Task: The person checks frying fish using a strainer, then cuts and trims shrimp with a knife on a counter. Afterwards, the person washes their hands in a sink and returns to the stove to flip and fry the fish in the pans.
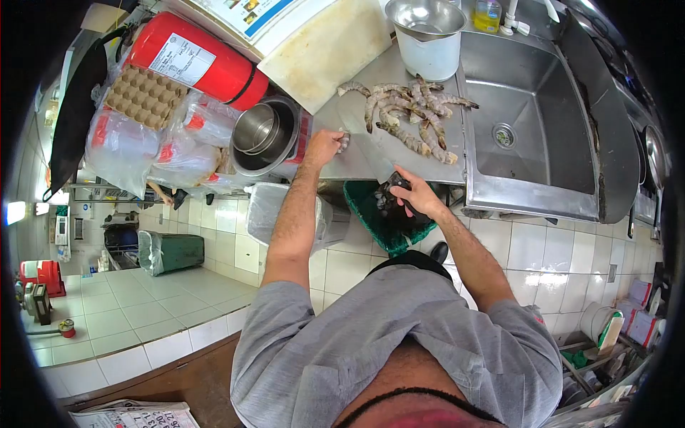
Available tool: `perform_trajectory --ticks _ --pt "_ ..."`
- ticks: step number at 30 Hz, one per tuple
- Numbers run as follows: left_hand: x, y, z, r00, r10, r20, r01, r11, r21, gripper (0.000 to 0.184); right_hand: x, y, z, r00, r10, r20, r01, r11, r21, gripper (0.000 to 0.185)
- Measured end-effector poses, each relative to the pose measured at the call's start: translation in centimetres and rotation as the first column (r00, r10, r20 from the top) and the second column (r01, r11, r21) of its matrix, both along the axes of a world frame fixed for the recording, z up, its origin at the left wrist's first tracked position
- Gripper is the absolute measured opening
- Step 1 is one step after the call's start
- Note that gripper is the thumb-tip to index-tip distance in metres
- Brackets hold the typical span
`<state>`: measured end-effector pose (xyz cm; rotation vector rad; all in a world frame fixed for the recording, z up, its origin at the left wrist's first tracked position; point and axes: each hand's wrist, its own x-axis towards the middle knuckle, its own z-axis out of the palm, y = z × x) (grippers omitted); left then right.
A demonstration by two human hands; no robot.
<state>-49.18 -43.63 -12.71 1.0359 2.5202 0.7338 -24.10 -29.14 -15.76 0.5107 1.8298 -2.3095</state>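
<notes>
My left hand (325, 148) is closed on a grey shrimp (344, 141), pressing it to the steel counter near its front edge. My right hand (415, 195) is wrapped round the dark handle of what looks like a knife (377, 158); its blade lies low over the counter, pointing toward the shrimp, and blends with the steel. Behind my hands lies a pile of striped raw shrimp (417, 107), with one single shrimp (353, 88) at its left. Below my right hand, a bin with a green liner (357, 196) stands open, with greyish scraps inside.
A sink (528, 192) is at the right, beside a white bucket (428, 57) topped by a metal bowl (426, 18). A pale cutting board (328, 50) leans at the back. Nested metal pots (267, 153), a red cylinder (207, 53) and egg trays (143, 96) crowd the left.
</notes>
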Motion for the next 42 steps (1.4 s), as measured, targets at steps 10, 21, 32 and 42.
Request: perform_trajectory --ticks 10,21,32,42 --pt "-0.2 0.2 -0.4 0.999 0.031 -0.021 -0.031 1.000 0.003 0.030 0.8 -0.9 -0.6 1.000 -0.005 0.011 0.005 1.000 -0.024 0.066" --pt "0.3 0.3 -2.9 0.989 0.148 -0.027 -0.146 0.987 0.066 0.028 4.9 -5.0 -3.0 0.994 -0.085 -0.062 0.083 0.996 -0.032 0.068" --pt "2.0 0.3 -3.6 0.977 0.213 -0.022 -0.211 0.976 0.060 0.032 7.0 -4.9 -3.8 0.995 -0.088 -0.040 0.086 0.995 -0.051 0.068" --pt "3.7 0.3 -4.5 0.940 0.313 -0.139 -0.290 0.943 0.160 0.035 10.7 -4.5 -3.8 0.999 -0.028 -0.031 0.025 0.995 -0.099 0.069"
